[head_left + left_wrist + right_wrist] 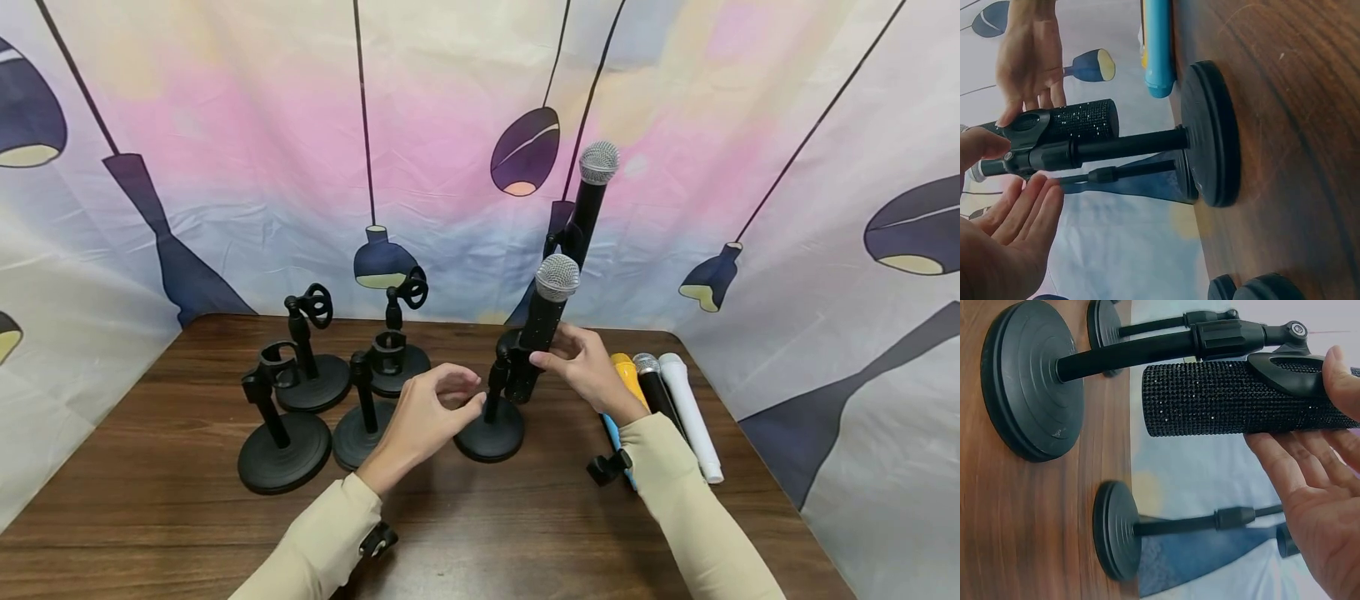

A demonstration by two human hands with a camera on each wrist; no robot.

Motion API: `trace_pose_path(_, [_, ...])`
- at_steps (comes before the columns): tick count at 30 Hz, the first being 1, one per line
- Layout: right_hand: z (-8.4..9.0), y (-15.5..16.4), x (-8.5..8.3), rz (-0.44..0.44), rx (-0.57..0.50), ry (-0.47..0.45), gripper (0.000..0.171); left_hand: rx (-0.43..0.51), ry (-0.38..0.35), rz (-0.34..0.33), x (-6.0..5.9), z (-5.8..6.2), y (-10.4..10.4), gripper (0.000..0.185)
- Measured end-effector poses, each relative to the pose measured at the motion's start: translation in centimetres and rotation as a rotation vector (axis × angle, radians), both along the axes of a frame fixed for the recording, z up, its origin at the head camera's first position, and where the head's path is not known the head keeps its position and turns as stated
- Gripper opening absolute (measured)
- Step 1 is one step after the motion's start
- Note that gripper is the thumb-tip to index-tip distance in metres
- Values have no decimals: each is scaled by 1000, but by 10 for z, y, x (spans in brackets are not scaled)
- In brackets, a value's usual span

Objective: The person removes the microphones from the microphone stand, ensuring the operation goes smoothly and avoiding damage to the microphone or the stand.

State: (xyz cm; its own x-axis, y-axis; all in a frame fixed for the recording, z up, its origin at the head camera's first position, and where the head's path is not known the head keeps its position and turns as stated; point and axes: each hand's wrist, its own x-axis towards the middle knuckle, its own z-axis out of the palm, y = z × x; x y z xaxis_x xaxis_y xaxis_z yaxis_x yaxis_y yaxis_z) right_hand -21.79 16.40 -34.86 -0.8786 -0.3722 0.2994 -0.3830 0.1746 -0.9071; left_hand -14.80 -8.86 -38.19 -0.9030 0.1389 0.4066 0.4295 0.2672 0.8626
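Two mics up in stands so far: rear mic (pixel 592 200) done, glitter mic (pixel 544 327) sitting in front stand (pixel 492 417) clip. Right hand (pixel 588 367) pinches its body, left hand (pixel 429 414) loose, fingers relaxed beside stand post. Four empty stands (pixel 318 392) left, three or four spare mics (pixel 667 400) lying on worktop (pixel 150 517).

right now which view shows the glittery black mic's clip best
Right wrist: the clip wraps the glittery mic close up, right hand pinching it. Left wrist shows it side-on, partly behind fingers. Head shows it small.

Head camera looks down the table; both sideways wrist cameras closely share the stand (pixel 491 417)
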Motion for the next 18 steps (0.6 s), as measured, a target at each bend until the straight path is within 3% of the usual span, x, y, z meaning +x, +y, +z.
trace_pose_path(10, [0, -23, 10, 67, -28, -21, 53, -56, 8, 40, -4, 7, 2, 40])
trace_pose_path(18, [-1, -33, 15, 114, -72, -62, 59, -60, 2, 29, -8, 7, 2, 41])
